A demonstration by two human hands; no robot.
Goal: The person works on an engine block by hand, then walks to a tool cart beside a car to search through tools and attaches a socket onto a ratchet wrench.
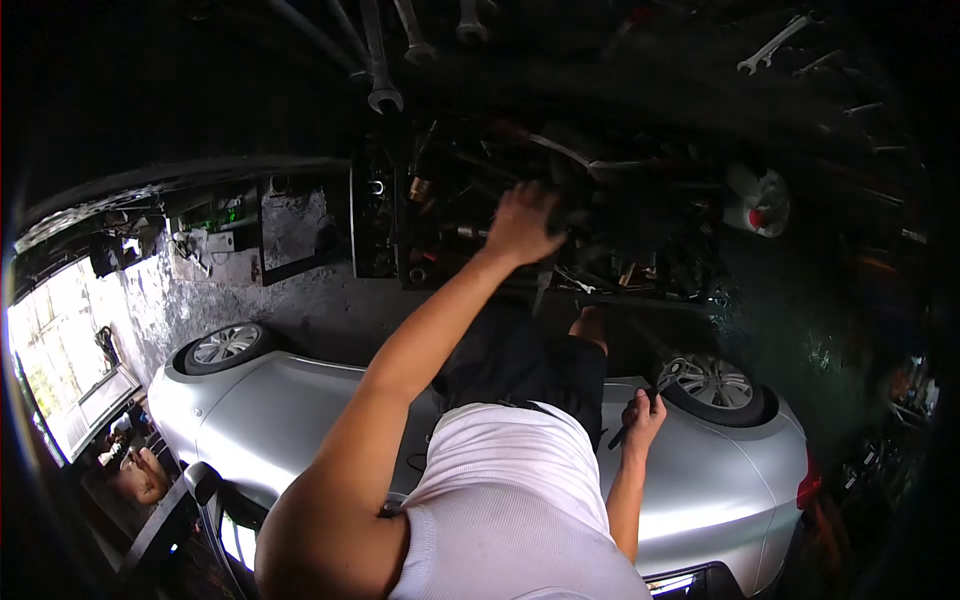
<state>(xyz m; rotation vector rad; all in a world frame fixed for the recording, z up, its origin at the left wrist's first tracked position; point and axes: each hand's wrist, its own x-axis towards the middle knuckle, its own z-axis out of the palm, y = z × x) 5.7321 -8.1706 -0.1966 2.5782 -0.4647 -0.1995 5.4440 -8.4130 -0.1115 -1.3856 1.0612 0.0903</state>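
Observation:
My left hand (527, 225) reaches out over a dark tray (352, 215) crowded with tools and metal parts. Motion blurs its fingers, so whether they hold anything is unclear. Near it lie a brass-coloured fitting (420, 188) and a long metal tool (565, 150). Lower on the right, my right hand (643, 418) is closed around a hand tool (672, 374) with a metal head and a dark handle; its exact kind is hard to make out. That tool shows in front of the rear wheel (715, 388) of a silver car.
The silver car (330, 410) stands close by, spanning both sides of my body. Several wrenches (384, 98) show at the top edge, another wrench (775, 45) at upper right. A whitish container (757, 200) with a red spot stands beside the tray. At far left a person (143, 475) is partly visible.

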